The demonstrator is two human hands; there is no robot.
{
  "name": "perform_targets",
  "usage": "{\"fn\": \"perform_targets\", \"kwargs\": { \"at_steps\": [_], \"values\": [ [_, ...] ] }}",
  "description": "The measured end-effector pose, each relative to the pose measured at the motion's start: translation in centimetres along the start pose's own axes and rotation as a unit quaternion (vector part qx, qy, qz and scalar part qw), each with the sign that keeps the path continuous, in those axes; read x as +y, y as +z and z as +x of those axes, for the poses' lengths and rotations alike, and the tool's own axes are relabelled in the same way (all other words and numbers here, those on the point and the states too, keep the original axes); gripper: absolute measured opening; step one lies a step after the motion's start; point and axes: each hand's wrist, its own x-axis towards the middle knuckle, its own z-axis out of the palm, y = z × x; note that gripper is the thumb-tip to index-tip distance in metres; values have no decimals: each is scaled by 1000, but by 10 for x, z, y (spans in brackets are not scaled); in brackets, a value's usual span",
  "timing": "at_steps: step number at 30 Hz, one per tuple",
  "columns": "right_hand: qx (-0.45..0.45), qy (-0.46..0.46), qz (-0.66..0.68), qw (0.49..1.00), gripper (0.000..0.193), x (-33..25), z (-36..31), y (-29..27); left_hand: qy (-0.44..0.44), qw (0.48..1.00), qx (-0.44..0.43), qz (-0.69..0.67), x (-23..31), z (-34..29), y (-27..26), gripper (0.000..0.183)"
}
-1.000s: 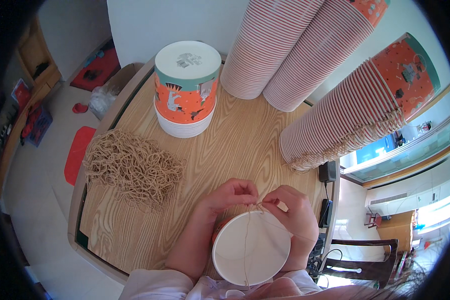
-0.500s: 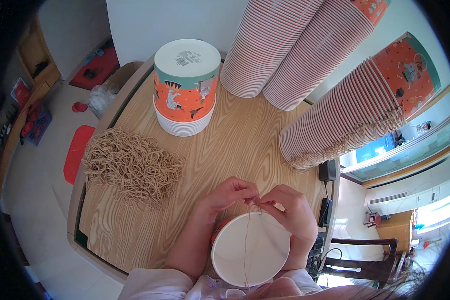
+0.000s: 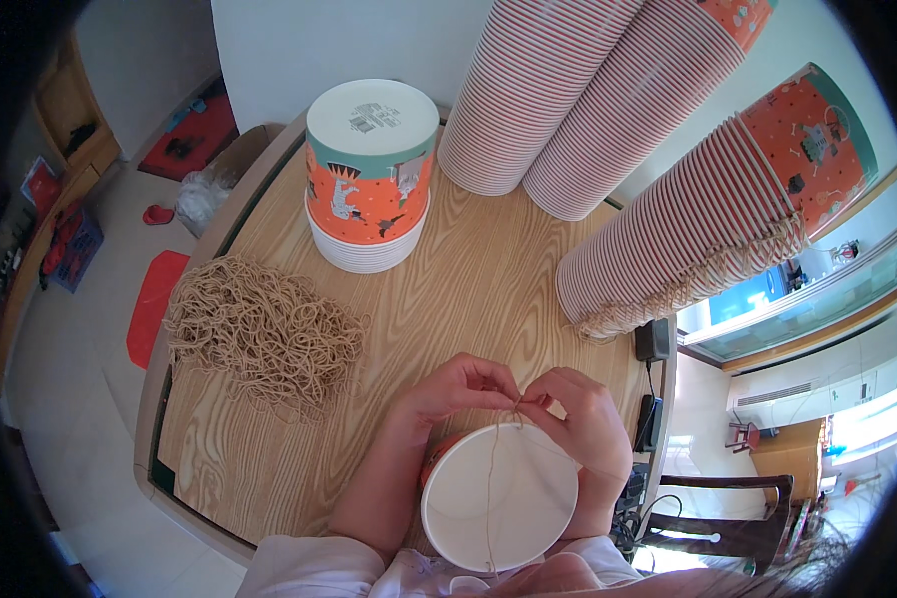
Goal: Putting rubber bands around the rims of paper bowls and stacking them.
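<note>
The left hand (image 3: 456, 387) and the right hand (image 3: 590, 424) are close together, each pinching with the fingertips a thin brown string (image 3: 489, 488) at the far rim of a bucket (image 3: 454, 518). This bucket, orange outside, is at the near side of the table (image 3: 448, 309); the string crosses its white round mouth. To the left lies a tangled brown heap (image 3: 264, 334) of strings. Farther, a short stack (image 3: 374, 194) stands upside down, with taller stacks (image 3: 538, 100) to its right.
</note>
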Motion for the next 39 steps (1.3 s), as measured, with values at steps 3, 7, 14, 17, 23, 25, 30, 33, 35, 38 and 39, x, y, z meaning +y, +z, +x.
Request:
{"fn": "perform_targets", "kwargs": {
  "at_steps": [3, 7, 14, 17, 23, 25, 30, 33, 35, 38, 39],
  "values": [
    [-10, 12, -9, 1000, 13, 0, 0, -1, -3, 1000, -3, 12, -1, 1, -1, 15],
    [-6, 24, 11, 1000, 13, 0, 0, 1, 6, 1000, -3, 23, -2, 1, -1, 14],
    [28, 2, 27, 999, 17, 5, 0, -2, 5, 1000, 22, 4, -3, 0, -1, 10],
    [22, 5, 28, 999, 14, 2, 1, -1, -4, 1000, 19, 2, -3, 1, -1, 10],
    [9, -2, 37, 999, 12, 4, 2, 1, 4, 1000, 16, -4, -4, 1, 0, 10],
    [9, -11, 29, 999, 11, 6, 1, 1, 4, 1000, 14, -4, -4, 1, -1, 10],
    [7, -5, 61, 998, 11, 0, 0, -4, -9, 999, 30, -14, -2, -1, -1, 9],
    [-19, 28, 134, 990, 13, 2, 0, -6, -6, 998, 45, -31, -3, -2, -2, 8],
    [-58, 8, 169, 984, 15, 8, 1, -8, 17, 997, 42, -54, -4, -3, -4, 7],
    [-133, -35, 195, 971, 18, 15, 0, -14, 18, 998, 34, -51, -4, -2, -4, 7],
    [-167, -57, 190, 966, 19, 17, 0, -14, 19, 998, 35, -52, -3, -2, -3, 7]
  ]
}}
